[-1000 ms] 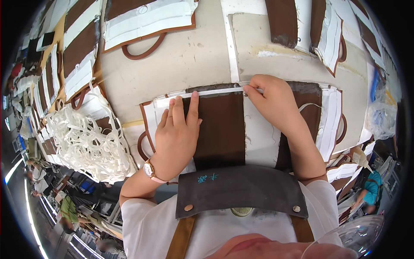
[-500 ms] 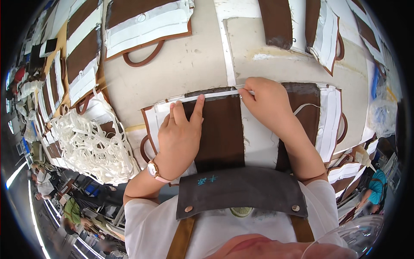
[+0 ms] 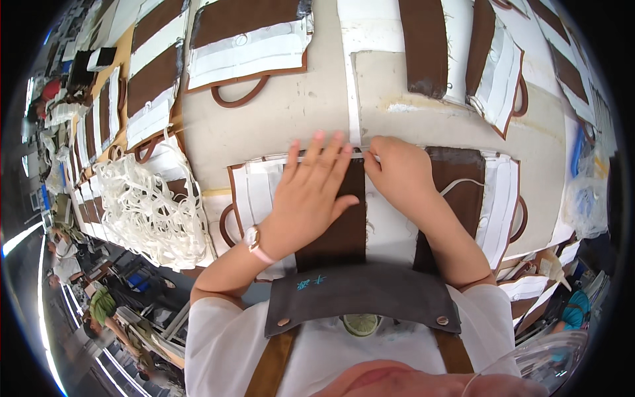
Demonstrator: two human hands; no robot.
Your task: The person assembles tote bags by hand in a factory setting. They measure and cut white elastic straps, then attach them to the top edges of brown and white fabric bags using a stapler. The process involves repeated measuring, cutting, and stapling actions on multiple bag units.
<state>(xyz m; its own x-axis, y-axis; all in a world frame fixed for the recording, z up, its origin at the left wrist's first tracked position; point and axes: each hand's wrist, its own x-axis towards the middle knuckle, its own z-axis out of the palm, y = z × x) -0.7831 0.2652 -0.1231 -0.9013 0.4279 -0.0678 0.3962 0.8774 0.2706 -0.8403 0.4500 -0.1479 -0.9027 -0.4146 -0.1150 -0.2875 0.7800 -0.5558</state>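
Note:
In front of me lies a flat bag panel [image 3: 331, 235] in brown and white, edged in brown, with a curved handle at each side. A narrow white strip [image 3: 462, 184] runs along its far edge, and its loose tail curls over the right brown section. My left hand [image 3: 311, 188], wearing a watch, lies flat with fingers stretched over the far edge, covering part of the strip. Just to its right, my right hand [image 3: 400, 173] pinches the white strip at the edge between thumb and curled fingers.
A tangled heap of white strips [image 3: 155, 212] sits to the left. More brown and white panels with handles [image 3: 248, 43] lie at the far left and far right [image 3: 493, 66]. Clear plastic bags [image 3: 585, 198] are at the right edge. Other people [image 3: 99, 304] work beyond the table.
My left hand has turned from fingertips on the strip to lying flat, moving right toward the right hand. The right hand stays pinched near the same spot. The whole view has shifted slightly.

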